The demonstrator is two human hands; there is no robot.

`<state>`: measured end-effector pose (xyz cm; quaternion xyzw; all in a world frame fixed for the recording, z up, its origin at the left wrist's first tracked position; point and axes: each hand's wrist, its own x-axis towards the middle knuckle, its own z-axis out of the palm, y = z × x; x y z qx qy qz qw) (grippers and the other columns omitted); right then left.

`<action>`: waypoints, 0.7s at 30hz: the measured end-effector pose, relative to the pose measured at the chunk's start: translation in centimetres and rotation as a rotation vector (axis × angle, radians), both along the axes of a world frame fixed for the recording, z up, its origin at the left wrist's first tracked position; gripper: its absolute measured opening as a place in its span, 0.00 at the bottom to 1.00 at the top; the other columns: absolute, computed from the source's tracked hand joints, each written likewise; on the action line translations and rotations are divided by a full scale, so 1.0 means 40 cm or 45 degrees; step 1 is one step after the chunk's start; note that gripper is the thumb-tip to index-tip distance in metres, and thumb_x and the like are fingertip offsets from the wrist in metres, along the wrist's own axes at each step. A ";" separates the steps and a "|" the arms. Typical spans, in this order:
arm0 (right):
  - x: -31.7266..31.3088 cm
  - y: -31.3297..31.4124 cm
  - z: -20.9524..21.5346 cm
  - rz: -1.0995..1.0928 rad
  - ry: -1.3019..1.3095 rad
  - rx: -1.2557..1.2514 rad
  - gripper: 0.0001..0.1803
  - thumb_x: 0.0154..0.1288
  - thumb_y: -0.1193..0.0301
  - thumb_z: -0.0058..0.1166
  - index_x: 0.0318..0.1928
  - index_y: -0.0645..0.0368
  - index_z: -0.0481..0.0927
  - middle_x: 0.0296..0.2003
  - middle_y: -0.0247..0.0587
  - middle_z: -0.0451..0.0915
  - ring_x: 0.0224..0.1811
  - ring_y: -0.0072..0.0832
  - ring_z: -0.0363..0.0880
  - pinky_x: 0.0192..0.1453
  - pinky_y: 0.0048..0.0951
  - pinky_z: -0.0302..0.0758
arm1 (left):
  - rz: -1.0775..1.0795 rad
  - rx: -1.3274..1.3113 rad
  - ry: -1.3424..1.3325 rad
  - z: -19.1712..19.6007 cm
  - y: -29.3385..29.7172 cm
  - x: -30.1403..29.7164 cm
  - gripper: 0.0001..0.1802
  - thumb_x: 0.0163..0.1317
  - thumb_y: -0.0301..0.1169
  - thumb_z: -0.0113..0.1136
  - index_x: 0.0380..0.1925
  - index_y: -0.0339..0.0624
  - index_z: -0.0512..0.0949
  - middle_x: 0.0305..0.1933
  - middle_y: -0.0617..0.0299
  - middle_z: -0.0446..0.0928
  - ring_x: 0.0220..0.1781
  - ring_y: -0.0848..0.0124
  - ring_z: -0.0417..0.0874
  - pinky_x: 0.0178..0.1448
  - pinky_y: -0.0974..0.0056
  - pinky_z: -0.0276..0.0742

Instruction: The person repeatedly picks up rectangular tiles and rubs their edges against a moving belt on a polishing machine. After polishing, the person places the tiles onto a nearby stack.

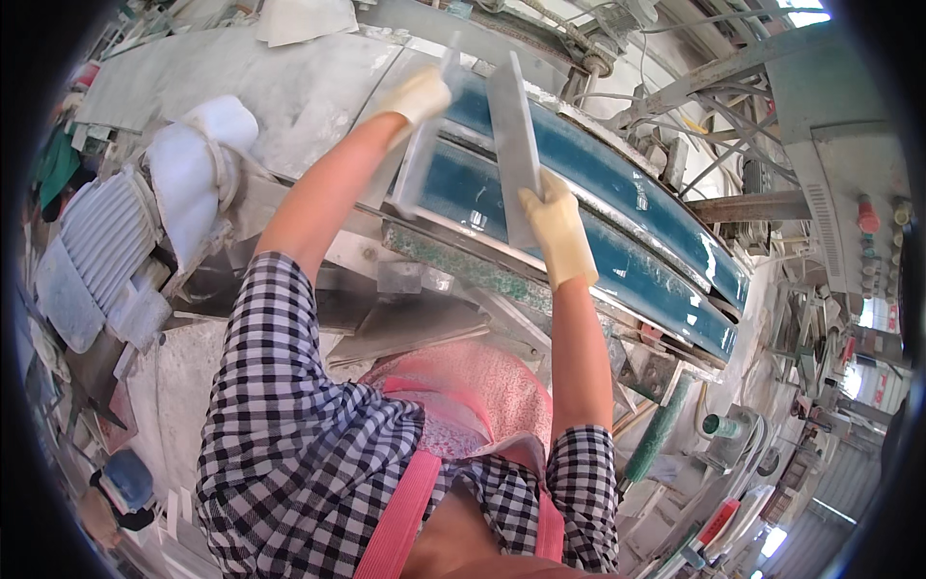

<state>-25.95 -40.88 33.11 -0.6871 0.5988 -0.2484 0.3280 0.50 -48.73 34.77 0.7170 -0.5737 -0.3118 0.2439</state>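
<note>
Seen from above through a wide, curved lens: nearest the camera, a person's chest in a black-and-white checked shirt (289,425) with pink apron straps (400,521), the lower part cut off by the bottom edge. A pink speckled apron front (473,396) bulges just beyond. Two bare forearms reach up and away from the sleeves. The right hand (559,232), in a pale yellow glove, is closed around the lower end of a flat grey stone strip (513,145), which stands on edge and tilts away; the glove hides the strip's bottom corner. The left hand (420,95), also gloved in pale yellow, grips the upper part of a second, paler slab (417,164) just beside the first; its fingers wrap behind the piece and cannot be seen. Both pieces sit over a long blue-green conveyor belt (637,207) that runs diagonally to the lower right, wet and glossy. To the left lies a ribbed grey motor housing (101,241) with a white wrapped bundle (198,164) near it. Further off, grey stone sheets (280,77) and metal framing (733,96) blur toward the dark rim; a control panel (868,232) at right is too small to read.
</note>
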 end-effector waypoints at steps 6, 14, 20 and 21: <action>0.075 -0.050 -0.015 0.065 0.035 -0.206 0.26 0.64 0.64 0.60 0.59 0.66 0.78 0.48 0.65 0.83 0.54 0.50 0.84 0.57 0.37 0.77 | 0.232 -0.044 0.480 -0.024 0.071 -0.043 0.23 0.62 0.29 0.48 0.55 0.27 0.76 0.45 0.44 0.83 0.51 0.58 0.84 0.53 0.55 0.78; 0.125 -0.019 0.060 0.066 0.395 -0.170 0.26 0.70 0.54 0.53 0.59 0.59 0.75 0.48 0.61 0.83 0.53 0.57 0.81 0.57 0.51 0.77 | -0.024 -0.278 0.151 -0.105 0.076 -0.062 0.31 0.64 0.43 0.64 0.63 0.37 0.74 0.61 0.50 0.77 0.65 0.59 0.76 0.69 0.53 0.66; 0.167 0.013 0.063 -0.123 0.551 -0.049 0.25 0.72 0.58 0.50 0.65 0.51 0.68 0.51 0.56 0.83 0.48 0.56 0.84 0.53 0.54 0.80 | 0.151 0.263 -0.844 -0.111 0.000 0.020 0.48 0.57 0.43 0.70 0.74 0.41 0.58 0.76 0.42 0.59 0.78 0.40 0.55 0.74 0.32 0.53; 0.166 0.014 0.063 -0.119 0.538 -0.034 0.25 0.72 0.58 0.50 0.65 0.51 0.68 0.51 0.56 0.83 0.48 0.56 0.84 0.52 0.53 0.80 | 0.145 0.381 -0.802 -0.107 -0.020 0.016 0.50 0.54 0.42 0.73 0.74 0.40 0.57 0.76 0.40 0.58 0.78 0.39 0.54 0.74 0.34 0.55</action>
